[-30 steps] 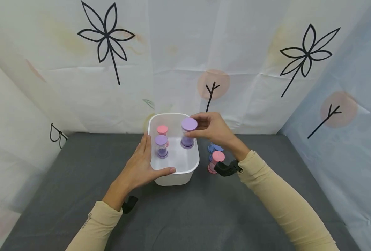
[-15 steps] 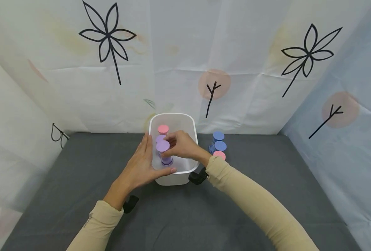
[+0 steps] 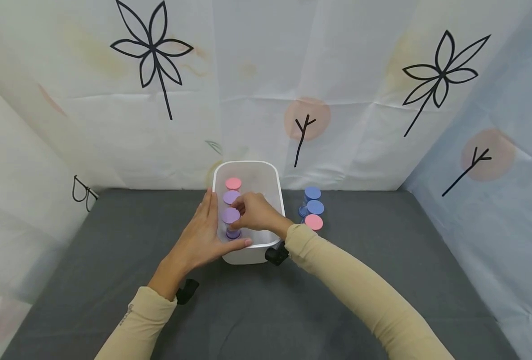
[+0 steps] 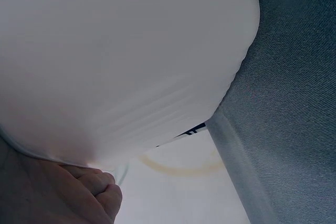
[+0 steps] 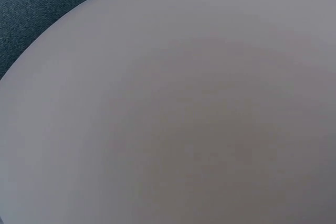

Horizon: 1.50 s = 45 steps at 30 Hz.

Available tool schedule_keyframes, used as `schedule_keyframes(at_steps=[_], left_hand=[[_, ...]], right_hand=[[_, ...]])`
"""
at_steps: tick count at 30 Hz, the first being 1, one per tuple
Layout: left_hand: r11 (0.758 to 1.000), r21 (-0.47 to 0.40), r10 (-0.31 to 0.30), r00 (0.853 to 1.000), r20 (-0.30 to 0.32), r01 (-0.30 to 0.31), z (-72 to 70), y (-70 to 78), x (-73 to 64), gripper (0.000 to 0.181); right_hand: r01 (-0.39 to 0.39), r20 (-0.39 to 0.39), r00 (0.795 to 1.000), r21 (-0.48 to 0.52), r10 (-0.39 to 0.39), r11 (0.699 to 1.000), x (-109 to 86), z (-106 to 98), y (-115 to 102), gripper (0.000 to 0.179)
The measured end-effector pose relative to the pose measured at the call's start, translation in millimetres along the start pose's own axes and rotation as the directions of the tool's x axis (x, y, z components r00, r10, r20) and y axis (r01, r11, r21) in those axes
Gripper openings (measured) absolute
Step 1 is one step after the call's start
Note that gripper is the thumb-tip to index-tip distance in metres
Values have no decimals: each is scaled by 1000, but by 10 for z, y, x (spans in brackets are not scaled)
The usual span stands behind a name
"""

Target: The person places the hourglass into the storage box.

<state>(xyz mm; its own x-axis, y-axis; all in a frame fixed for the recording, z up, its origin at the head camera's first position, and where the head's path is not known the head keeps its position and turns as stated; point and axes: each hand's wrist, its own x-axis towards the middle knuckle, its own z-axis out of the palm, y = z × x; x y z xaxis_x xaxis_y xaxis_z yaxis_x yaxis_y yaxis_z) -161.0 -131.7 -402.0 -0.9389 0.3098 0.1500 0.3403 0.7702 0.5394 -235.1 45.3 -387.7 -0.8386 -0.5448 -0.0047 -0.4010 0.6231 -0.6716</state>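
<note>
Inside a white plastic bin [image 3: 247, 257], my right hand [image 3: 258, 212] pinches a purple-capped sand timer [image 3: 231, 216] near the left front corner. Behind it in a row stand another purple sand timer [image 3: 231, 198] and a pink one [image 3: 233, 184]. My left hand [image 3: 200, 235] rests on the bin's near left corner, fingers straight along the left side and thumb along the front rim. In the left wrist view the bin's wall fills much of the picture, with the left fingers [image 4: 102, 190] at its lower edge. The bin's pale wall hides the right hand in the right wrist view.
Right of the bin, on the dark grey cloth [image 3: 360, 280], stand blue sand timers [image 3: 315, 207] and a pink sand timer [image 3: 314, 222], partly behind the right sleeve. White curtains [image 3: 256, 60] with drawn flowers close off the back and sides.
My right hand has carried the purple sand timer from the bin's right side leftward and down to the front of the row. The left hand stays on the bin.
</note>
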Motion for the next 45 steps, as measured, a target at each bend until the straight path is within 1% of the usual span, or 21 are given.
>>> schedule_keyframes(at_steps=[4, 7, 9, 13, 15, 17, 21, 24, 27, 29, 32, 34, 36, 37, 40, 43, 45], left_hand=[[1000, 3, -10, 1000, 10, 10, -7, 2, 0, 136], [1000, 2, -19, 1000, 10, 19, -2, 1, -1, 137], [1000, -1, -24, 1000, 8, 24, 0, 4, -2, 137], [999, -14, -34, 999, 2, 34, 0, 11, -1, 139], [999, -23, -33, 999, -2, 33, 2, 10, 4, 140], [999, -31, -32, 999, -3, 32, 8, 8, 9, 141], [999, -33, -30, 1000, -9, 29, 11, 3, 15, 141], [999, -32, -34, 999, -12, 33, 8, 2, 12, 141], [999, -34, -36, 999, -11, 36, 7, 4, 7, 141], [999, -36, -33, 999, -12, 33, 11, 2, 9, 141], [999, -35, -27, 1000, -15, 26, 12, -2, 9, 141], [999, -32, -22, 1000, -17, 22, 11, -4, 7, 141], [999, -31, -22, 1000, -16, 22, 7, -3, 4, 141], [999, -31, -23, 1000, -14, 23, 6, -2, 3, 140], [999, -33, -26, 1000, -12, 25, 2, 3, 1, 141], [999, -35, -30, 999, -10, 30, 3, 10, -1, 141], [999, -38, -34, 999, -8, 34, 8, 11, -1, 141]], right_hand=[[-5, -14, 1000, -8, 5, 1000, -26, -28, -19, 43], [-18, -29, 999, 5, 18, 1000, -80, -90, -42, 46], [-18, -42, 999, 33, 19, 999, -129, -161, -57, 48], [25, -96, 995, 116, -14, 993, -267, -370, -61, 51], [47, -138, 990, 165, -24, 985, -372, -489, -48, 52], [56, -180, 984, 227, -15, 972, -507, -605, -12, 52], [40, -241, 970, 335, 45, 941, -814, -781, 137, 54], [20, -267, 960, 369, 85, 929, -1050, -844, 297, 55], [6, -299, 948, 370, 113, 929, -1280, -846, 469, 55], [3, -334, 934, 357, 125, 934, -1413, -825, 578, 54], [-8, -404, 903, 329, 149, 944, -1567, -777, 725, 53], [-28, -444, 879, 313, 173, 949, -1631, -736, 807, 53], [-59, -469, 860, 296, 199, 953, -1669, -683, 884, 53], [-76, -474, 855, 288, 211, 955, -1678, -652, 914, 53], [-100, -476, 849, 279, 228, 955, -1664, -540, 985, 52], [-99, -482, 845, 284, 231, 954, -1605, -428, 1015, 51], [-104, -491, 836, 293, 243, 950, -1556, -373, 1014, 52]])
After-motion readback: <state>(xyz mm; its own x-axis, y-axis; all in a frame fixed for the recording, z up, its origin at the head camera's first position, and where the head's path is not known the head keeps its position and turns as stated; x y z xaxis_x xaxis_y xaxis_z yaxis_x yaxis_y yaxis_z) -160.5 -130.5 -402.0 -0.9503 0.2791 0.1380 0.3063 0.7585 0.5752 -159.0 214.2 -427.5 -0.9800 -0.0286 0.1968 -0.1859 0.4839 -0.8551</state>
